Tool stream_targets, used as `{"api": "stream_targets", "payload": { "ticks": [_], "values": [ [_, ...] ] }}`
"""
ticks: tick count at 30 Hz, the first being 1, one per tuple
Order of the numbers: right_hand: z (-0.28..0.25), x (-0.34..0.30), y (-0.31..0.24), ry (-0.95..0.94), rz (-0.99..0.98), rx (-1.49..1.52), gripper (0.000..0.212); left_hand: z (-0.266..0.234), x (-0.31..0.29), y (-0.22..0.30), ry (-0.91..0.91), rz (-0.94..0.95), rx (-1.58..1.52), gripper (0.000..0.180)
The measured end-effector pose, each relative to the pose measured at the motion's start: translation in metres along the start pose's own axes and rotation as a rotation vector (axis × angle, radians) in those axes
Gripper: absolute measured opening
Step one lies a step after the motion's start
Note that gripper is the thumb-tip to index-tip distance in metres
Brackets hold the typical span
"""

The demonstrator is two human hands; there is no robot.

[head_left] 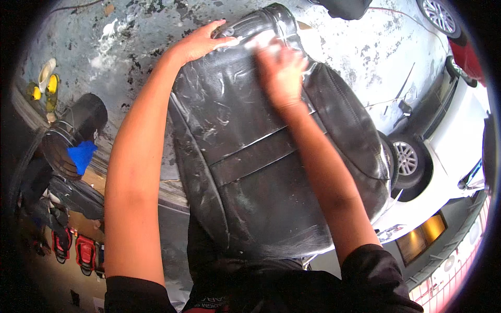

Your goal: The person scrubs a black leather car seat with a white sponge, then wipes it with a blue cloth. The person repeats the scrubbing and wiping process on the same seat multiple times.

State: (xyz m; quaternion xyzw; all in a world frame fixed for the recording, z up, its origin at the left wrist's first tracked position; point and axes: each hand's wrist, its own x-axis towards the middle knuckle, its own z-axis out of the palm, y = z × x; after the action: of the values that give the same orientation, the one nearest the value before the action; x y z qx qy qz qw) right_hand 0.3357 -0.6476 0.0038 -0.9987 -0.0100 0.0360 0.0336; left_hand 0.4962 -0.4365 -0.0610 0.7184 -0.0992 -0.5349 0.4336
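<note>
A black leather car seat part (266, 198), with stitched seams and a raised band across it, leans in front of me. Whitish foam streaks mark its surface, mostly toward the far end. My left hand (197, 46) rests on its far left edge, thumb and forefinger spread, with nothing in it. Over the far middle of the leather, my right hand (279, 70) is smeared by motion, its fingers curled. A white patch (263, 39) shows at those fingertips; whether it is a pad, a cloth or foam I cannot tell.
A black bucket (93, 112) with a blue cloth (82, 156) stands on the left. Yellow-and-white footwear (49, 81) lies beyond it. A white car (459, 141) with an exposed wheel (407, 159) is close on the right. The worn grey floor (141, 31) has white splashes.
</note>
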Motion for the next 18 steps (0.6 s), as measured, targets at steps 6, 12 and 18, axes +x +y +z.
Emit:
{"api": "stream_targets", "payload": {
  "ticks": [6, 12, 18],
  "values": [
    [0.024, -0.015, -0.114, -0.04, 0.235, -0.134, 0.035, -0.001, 0.0, 0.054, -0.205, -0.053, 0.075, 0.105],
    [-0.012, -0.019, -0.061, -0.257, -0.093, -0.046, 0.035, -0.003, -0.006, 0.04, -0.112, -0.07, 0.06, 0.115],
    [0.015, -0.02, -0.136, -0.1, 0.205, -0.211, 0.038, -0.004, 0.032, -0.019, 0.234, 0.038, 0.26, 0.126]
  ]
}}
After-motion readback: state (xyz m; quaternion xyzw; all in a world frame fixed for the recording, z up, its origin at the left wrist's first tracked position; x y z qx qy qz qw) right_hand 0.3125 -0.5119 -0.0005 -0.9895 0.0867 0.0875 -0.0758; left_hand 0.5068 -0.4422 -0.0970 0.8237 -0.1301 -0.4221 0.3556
